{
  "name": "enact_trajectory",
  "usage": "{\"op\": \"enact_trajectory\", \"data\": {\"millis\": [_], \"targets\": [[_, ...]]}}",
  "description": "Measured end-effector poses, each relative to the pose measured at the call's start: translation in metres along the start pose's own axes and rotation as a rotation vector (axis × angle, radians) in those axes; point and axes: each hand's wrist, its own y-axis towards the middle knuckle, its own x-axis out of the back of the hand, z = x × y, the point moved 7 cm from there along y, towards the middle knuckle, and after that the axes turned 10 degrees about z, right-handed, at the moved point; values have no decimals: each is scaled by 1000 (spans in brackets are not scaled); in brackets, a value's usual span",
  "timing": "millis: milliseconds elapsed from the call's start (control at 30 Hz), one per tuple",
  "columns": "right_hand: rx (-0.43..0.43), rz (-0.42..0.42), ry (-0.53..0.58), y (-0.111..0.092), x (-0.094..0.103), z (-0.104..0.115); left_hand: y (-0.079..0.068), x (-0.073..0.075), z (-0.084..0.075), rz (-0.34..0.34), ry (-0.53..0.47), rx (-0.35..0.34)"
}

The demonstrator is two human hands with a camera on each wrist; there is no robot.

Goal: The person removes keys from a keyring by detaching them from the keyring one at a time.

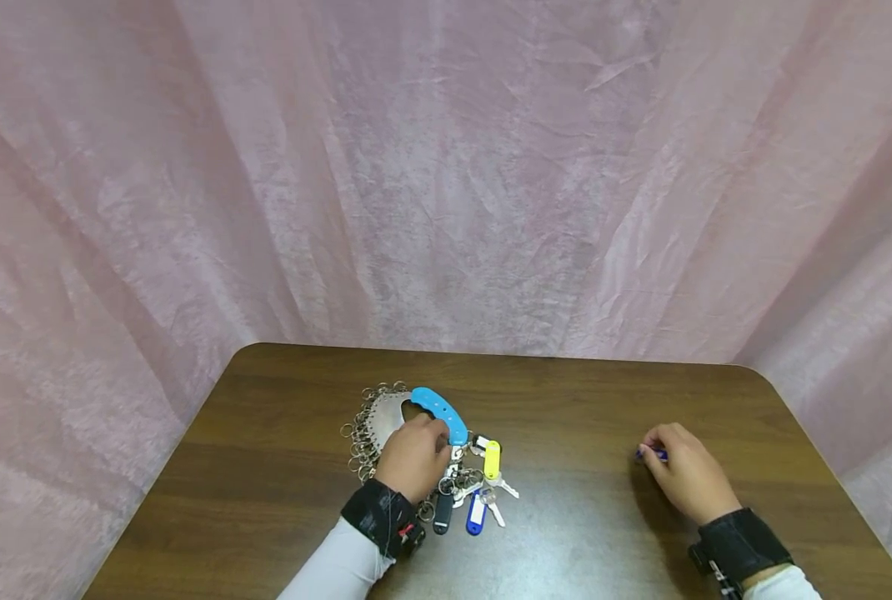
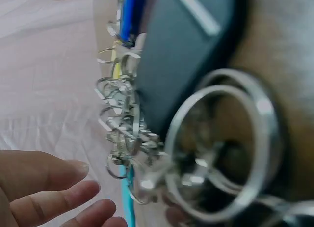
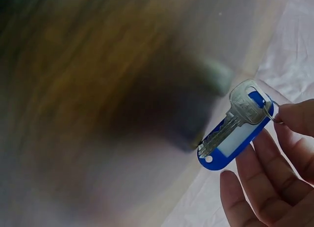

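Observation:
My right hand [image 1: 686, 475], above the table's right side, pinches the small ring of a blue key tag [image 3: 218, 163] between thumb and fingertip. A silver key [image 3: 248, 104] hangs on that ring, lying across the tag. On the left, my left hand [image 1: 412, 458] reaches over a key holder, a metal plate [image 1: 383, 417] edged with rings and fitted with a light blue handle [image 1: 446, 414]. In the left wrist view its fingers [image 2: 39, 175] are loosely bent, with nothing visible between them. A black tag [image 2: 181, 55] and a large ring [image 2: 265, 119] are close to that camera.
Right of the left hand lie a yellow tag [image 1: 493, 460], a blue tag [image 1: 472, 525], a dark tag [image 1: 443, 514] and several loose-hanging keys [image 1: 497, 513]. All are on a brown wooden table [image 1: 566, 417]. Pink curtains [image 1: 476, 183] hang behind it.

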Motion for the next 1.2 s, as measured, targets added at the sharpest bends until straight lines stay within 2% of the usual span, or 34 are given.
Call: {"op": "enact_trajectory", "data": {"millis": [100, 333, 567, 800, 1200], "targets": [[5, 6, -7, 1, 0, 0, 4, 1, -3, -6, 5, -14], [-10, 56, -8, 3, -3, -2, 12, -6, -10, 36, -41, -69], [-23, 95, -5, 4, -4, -3, 17, -11, -18, -11, -56, -173], [-32, 135, 2, 5, -6, -6, 22, -20, -17, 33, -45, -126], [-14, 159, -15, 2, -9, -10, 24, -21, -21, 7, -78, -143]]}}
